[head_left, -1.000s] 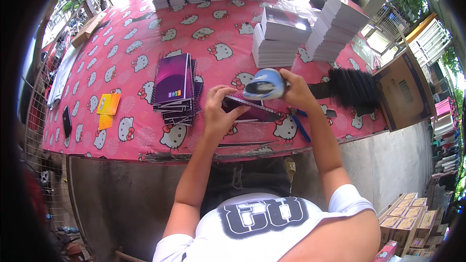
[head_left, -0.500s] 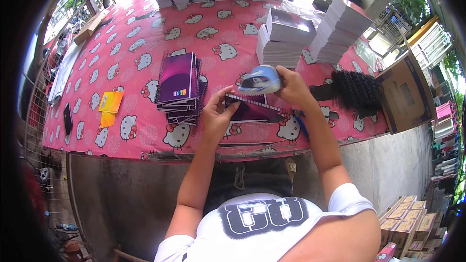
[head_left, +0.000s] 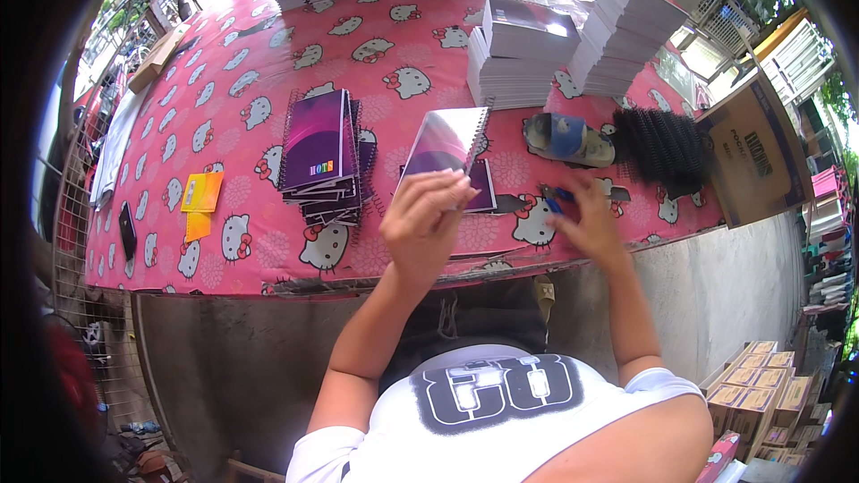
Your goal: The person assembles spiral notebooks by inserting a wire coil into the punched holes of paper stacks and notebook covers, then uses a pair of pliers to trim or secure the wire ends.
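Observation:
My left hand (head_left: 428, 219) is closed, its fingertips pinched at the lower end of the coil-edged side of a tilted purple and white notebook (head_left: 443, 143). Beneath it, another dark purple notebook (head_left: 483, 190) lies on the table, mostly covered. My right hand (head_left: 589, 224) is open, thumb and fingers apart, beside blue-handled pliers (head_left: 555, 199) on the cloth. Just beyond the pliers lies what looks like a slide sandal (head_left: 568, 139) with a blue band. To the left of my hands stands a stack of purple spiral notebooks (head_left: 318, 139).
Black plastic binding coils (head_left: 658, 150) lie in a heap at the right, against a cardboard box (head_left: 756, 152). Tall paper stacks (head_left: 519, 76) stand behind. A yellow-orange notepad (head_left: 202, 193) and a phone (head_left: 126, 231) are on the pink patterned tablecloth (head_left: 376, 80) at the left.
My right hand has let go of the sandal, which now lies by the coils, and has moved to the pliers. My left hand has raised and turned the notebook.

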### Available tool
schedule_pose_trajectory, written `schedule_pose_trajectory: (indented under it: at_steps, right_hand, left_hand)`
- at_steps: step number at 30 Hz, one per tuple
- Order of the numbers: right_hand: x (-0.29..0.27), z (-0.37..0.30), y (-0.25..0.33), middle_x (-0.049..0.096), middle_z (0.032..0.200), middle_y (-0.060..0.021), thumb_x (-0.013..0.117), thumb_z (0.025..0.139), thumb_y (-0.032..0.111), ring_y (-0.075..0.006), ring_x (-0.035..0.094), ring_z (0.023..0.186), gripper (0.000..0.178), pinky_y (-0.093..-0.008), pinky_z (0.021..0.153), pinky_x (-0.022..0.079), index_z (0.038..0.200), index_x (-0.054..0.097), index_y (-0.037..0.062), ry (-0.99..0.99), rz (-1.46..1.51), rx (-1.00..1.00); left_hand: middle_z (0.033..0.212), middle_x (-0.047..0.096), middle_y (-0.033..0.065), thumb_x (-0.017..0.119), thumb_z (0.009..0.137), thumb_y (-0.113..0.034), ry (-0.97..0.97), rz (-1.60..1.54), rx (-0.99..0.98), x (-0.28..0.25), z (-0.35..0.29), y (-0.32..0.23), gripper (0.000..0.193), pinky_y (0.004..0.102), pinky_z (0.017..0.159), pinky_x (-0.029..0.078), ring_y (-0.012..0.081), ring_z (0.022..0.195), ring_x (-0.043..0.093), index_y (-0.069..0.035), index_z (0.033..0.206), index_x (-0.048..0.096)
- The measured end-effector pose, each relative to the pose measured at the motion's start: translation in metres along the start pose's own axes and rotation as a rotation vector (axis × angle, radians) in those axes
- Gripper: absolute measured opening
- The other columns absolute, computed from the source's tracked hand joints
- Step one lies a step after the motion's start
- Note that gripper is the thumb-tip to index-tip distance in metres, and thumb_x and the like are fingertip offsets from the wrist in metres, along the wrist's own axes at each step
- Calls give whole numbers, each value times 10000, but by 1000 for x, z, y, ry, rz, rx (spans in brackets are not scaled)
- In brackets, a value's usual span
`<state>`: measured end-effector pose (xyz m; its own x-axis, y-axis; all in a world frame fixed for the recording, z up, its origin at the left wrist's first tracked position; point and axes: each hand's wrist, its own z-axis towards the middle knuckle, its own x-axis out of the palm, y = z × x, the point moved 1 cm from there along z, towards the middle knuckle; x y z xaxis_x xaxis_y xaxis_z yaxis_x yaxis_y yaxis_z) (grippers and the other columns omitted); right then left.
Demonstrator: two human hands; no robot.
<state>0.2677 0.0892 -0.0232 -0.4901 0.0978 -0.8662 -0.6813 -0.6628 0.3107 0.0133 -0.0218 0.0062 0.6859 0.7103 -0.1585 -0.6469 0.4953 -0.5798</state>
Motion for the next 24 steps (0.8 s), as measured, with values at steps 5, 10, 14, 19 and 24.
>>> schedule_pose_trajectory:
  at_steps: [5, 10, 14, 19, 24]
  right_hand:
    - [9, -17, 7, 555, 1161, -197, 715, 813, 278, -368, 527, 1079, 507, -441, 933, 423, 1207, 568, -5, 14, 78, 134]
    - [-12, -9, 86, 591, 1132, -167, 713, 820, 190, -313, 586, 1038, 436, -368, 878, 474, 1207, 603, 22, 78, 451, -44]
    - [-3, -10, 100, 602, 1114, -169, 677, 860, 224, -308, 597, 1020, 412, -388, 856, 490, 1208, 598, 18, 107, 603, -35]
    - [14, -10, 84, 655, 1012, -154, 591, 935, 220, -232, 661, 860, 338, -346, 739, 555, 1161, 596, -31, 716, 1768, 683]
    - [1, -1, 73, 663, 1035, -135, 594, 930, 234, -239, 660, 886, 335, -349, 737, 539, 1152, 604, -17, 340, 1154, 409]
  left_hand:
    - [966, 691, 98, 825, 687, -22, 92, -20, -365, 19, -33, 7, 244, 259, 647, 548, 139, 802, 667, 2, 893, 696]
    - [950, 686, 139, 812, 707, -5, 66, 0, -289, 18, -44, 12, 191, 246, 646, 561, 150, 783, 674, 21, 821, 661]
    - [939, 685, 151, 772, 715, 73, 12, -63, -238, 20, -41, 11, 166, 244, 657, 570, 159, 787, 678, 31, 826, 656]
    - [863, 679, 139, 748, 701, 103, 1, -64, -13, 13, -30, 10, 186, 287, 628, 570, 200, 768, 677, 15, 845, 671]
    - [908, 693, 132, 731, 748, 77, 21, 20, 72, -19, 19, -8, 196, 306, 644, 565, 200, 814, 681, -4, 922, 688]
